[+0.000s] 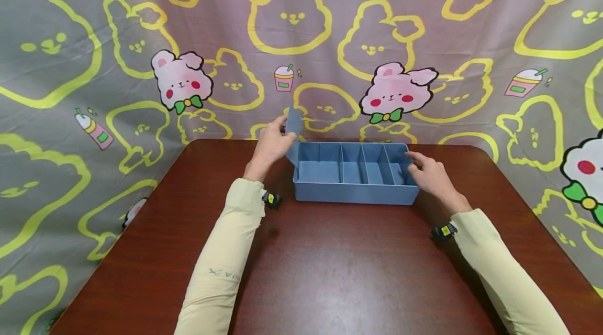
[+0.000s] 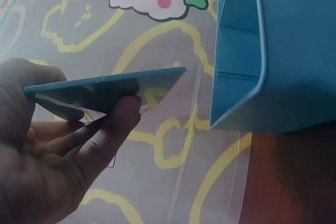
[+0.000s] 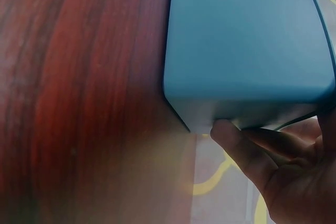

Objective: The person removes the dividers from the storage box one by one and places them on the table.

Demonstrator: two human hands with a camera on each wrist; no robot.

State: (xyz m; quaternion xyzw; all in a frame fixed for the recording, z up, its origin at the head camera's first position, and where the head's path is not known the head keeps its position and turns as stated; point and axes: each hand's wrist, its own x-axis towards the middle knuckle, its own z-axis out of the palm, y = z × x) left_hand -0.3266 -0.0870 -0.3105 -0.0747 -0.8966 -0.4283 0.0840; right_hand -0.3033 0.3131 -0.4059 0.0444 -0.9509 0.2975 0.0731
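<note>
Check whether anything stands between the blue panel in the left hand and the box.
Nothing visible does. The left hand holds the blue panel by the left end of the box; the left wrist view shows a gap between them, with only patterned curtain behind. The right hand is at the opposite end.

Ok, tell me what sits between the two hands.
In the head view, the blue box lies between the left hand and the right hand, along with the thin blue panel that the left hand pinches.
</note>
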